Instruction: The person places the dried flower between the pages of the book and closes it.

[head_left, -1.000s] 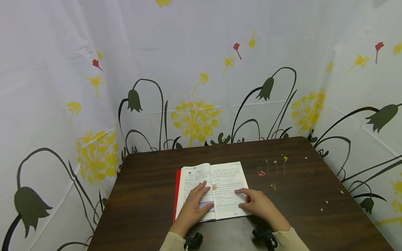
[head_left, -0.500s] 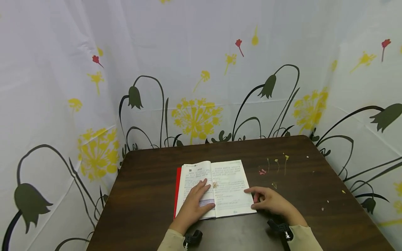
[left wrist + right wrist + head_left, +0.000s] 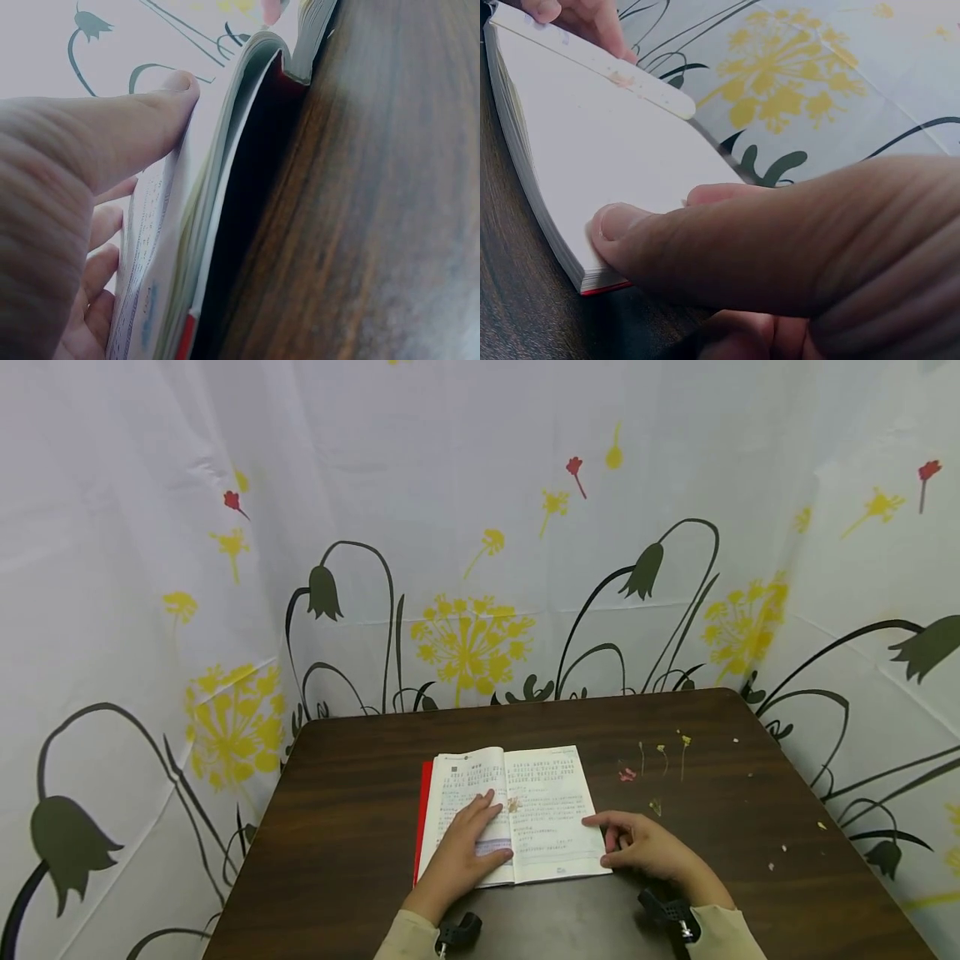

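Observation:
A book (image 3: pixel 543 777) lies spread on the dark table, its printed pages facing up and a red cover edge showing at the left. My left hand (image 3: pixel 465 852) rests on the left page with fingers extended; in the left wrist view its thumb (image 3: pixel 142 139) lies across the paper. A small dried flower (image 3: pixel 514 805) sits near the book's fold. At the right page's outer edge is my right hand (image 3: pixel 652 847), index finger and thumb touching the paper and the other fingers curled in. Its thumb (image 3: pixel 630 225) is near the page corner in the right wrist view.
On the brown table (image 3: pixel 352 785), right of the book, lie a pink flower (image 3: pixel 627 774), several thin yellow-flowered stems (image 3: pixel 663 756) and a small pale sprig (image 3: pixel 656 807). Scattered petals (image 3: pixel 783 847) are farther right. A white patterned curtain (image 3: pixel 465 527) hangs behind the table.
My right hand has slid right across the page to its outer edge, then held there over the last half second. The left hand stays in place on the left page.

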`<state>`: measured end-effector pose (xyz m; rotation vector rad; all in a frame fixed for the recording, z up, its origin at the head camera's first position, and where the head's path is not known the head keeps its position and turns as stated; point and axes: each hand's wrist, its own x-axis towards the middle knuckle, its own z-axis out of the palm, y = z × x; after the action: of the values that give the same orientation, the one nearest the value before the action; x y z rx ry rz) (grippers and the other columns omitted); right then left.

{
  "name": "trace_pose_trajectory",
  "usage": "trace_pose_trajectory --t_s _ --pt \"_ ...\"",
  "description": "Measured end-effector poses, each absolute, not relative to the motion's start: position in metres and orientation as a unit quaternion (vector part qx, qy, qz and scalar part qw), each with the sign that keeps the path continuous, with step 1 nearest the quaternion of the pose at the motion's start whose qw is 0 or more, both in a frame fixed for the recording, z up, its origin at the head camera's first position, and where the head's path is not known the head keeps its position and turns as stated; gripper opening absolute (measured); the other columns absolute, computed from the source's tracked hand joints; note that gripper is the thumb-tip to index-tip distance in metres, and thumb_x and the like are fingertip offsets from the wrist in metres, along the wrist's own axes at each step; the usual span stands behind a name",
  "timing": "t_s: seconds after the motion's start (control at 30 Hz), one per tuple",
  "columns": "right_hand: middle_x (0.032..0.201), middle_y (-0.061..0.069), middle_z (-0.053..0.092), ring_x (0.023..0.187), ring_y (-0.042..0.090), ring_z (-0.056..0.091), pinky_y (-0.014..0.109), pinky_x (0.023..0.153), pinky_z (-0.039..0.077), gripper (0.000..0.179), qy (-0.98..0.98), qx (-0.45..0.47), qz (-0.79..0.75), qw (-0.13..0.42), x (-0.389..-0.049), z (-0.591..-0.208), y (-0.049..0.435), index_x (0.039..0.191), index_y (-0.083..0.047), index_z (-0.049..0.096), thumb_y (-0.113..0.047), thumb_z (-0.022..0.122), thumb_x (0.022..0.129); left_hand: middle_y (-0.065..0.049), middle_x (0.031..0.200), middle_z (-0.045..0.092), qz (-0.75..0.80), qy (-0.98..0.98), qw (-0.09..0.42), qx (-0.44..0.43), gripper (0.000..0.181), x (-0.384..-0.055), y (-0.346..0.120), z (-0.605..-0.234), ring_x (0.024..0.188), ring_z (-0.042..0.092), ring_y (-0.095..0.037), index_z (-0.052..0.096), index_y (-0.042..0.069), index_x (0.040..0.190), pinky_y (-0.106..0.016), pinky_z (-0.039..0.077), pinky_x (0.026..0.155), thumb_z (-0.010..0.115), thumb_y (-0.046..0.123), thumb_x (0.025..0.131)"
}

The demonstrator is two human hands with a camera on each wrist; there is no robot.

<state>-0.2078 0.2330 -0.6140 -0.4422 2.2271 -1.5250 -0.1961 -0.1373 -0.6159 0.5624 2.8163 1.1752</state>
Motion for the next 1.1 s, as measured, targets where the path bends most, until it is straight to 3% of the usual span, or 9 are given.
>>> trace_pose_trajectory --t_s 0.5,0.83,1.1 --pt "0.087 0.004 0.062 0.062 0.003 0.047 0.018 0.053 0.038 0.056 0.804 -0.176 -0.539 0.181 -0.209 -0.621 0.229 0.140 -0.009 0.071 -0.012 0.090 0.088 0.001 0.178 0.039 0.377 0.907 0.014 0.188 0.077 -0.195 -0.138 -0.618 0.166 0.034 -0.033 0.056 0.017 0.159 -0.062 0.030 0.133 0.086 0.041 0.093" --pt "0.079 -0.004 0.058 0.063 0.003 0.048 0.019 0.055 0.041 0.037 0.837 -0.161 -0.508 0.124 -0.211 -0.627 0.217 0.126 -0.019 0.079 -0.021 0.089 0.091 0.000 0.177 0.040 0.377 0.906 0.010 0.192 0.076 -0.196 -0.139 -0.618 0.166 0.034 -0.033 0.057 0.018 0.159 -0.062 0.031 0.132 0.087 0.041 0.092" --pt "0.093 0.007 0.057 0.064 0.005 0.043 0.020 0.056 0.038 0.066 0.823 -0.186 -0.502 0.192 -0.208 -0.614 0.228 0.147 -0.014 0.068 -0.012 0.092 0.086 0.001 0.178 0.039 0.387 0.902 0.019 0.191 0.078 -0.196 -0.141 -0.617 0.166 0.033 -0.033 0.056 0.019 0.160 -0.063 0.030 0.132 0.087 0.041 0.092"
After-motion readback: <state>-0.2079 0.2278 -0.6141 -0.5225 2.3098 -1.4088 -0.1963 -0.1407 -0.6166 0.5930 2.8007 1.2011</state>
